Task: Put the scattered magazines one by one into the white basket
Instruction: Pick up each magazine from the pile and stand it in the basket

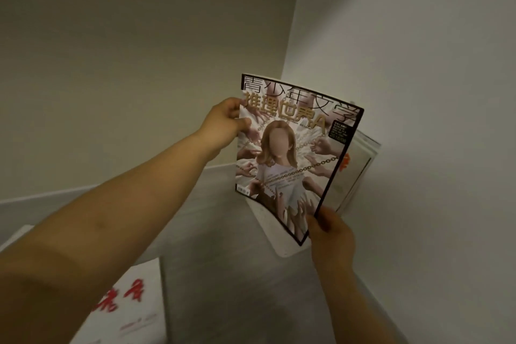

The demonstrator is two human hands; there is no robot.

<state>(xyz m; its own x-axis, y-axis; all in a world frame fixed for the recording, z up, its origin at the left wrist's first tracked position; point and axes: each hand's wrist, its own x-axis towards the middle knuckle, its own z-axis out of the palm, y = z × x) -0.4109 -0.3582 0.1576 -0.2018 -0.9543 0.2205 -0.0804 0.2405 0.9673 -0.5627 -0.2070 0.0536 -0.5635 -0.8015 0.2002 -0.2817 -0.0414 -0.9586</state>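
The white basket (269,222) stands on the grey floor (223,260) in the corner where two pale walls meet. Only part of its front wall and one lower corner show, because the held magazine covers the rest. Inside it, white magazines (358,167) stand on end against the right-hand wall, the nearest one bearing an orange mark. How many there are cannot be told.

The task's magazine (293,153), with a glossy cover showing a figure among chains and reaching hands, is held in the air in front of and above the basket. It is cover toward the camera, slightly bowed, and its lower corner overlaps the basket's front. The left hand (226,117) pinches its left edge near the top, with the thumb on the cover and the fingers behind. The right hand (331,234) grips the lower right corner between curled fingers and thumb.

Another magazine (131,310), white with red brush characters, lies flat on the floor at the lower left, well apart from the basket and partly hidden by the left forearm.

A pale skirting board (219,168) runs along the rear wall. The right-hand wall closes in just beside the basket, and bare floor lies between the basket and the lying magazine.
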